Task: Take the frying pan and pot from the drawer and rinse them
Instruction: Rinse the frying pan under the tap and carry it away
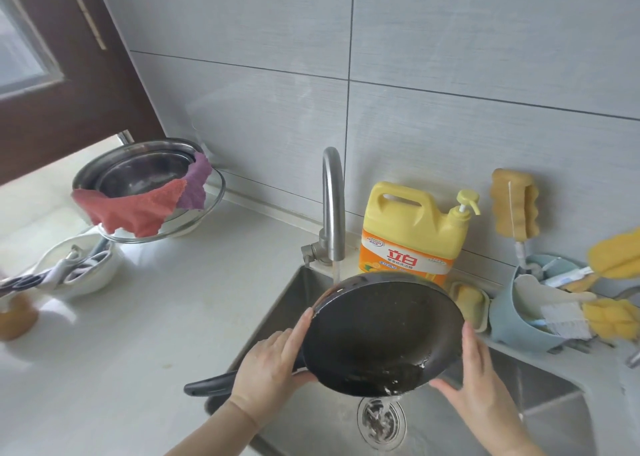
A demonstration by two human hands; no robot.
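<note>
A black frying pan (381, 331) is tilted toward me over the steel sink (301, 296), its dark handle (207, 385) pointing left. Water runs from the curved faucet (333, 199) onto the pan's far rim and pours off its low edge toward the drain (381, 421). My left hand (273, 362) grips the pan's left rim where the handle joins, thumb under the rim. My right hand (471, 386) holds the right rim, fingers up along the edge. A pot with a cloth draped over it (138, 175) sits on the counter at the back left.
A yellow detergent jug (412, 234) stands behind the sink. A soap dish (471, 303) and a blue caddy of brushes and sponges (530, 313) sit to the right. A white bowl with utensils (79, 272) rests on the left counter. A sponge brush (516, 206) hangs on the wall.
</note>
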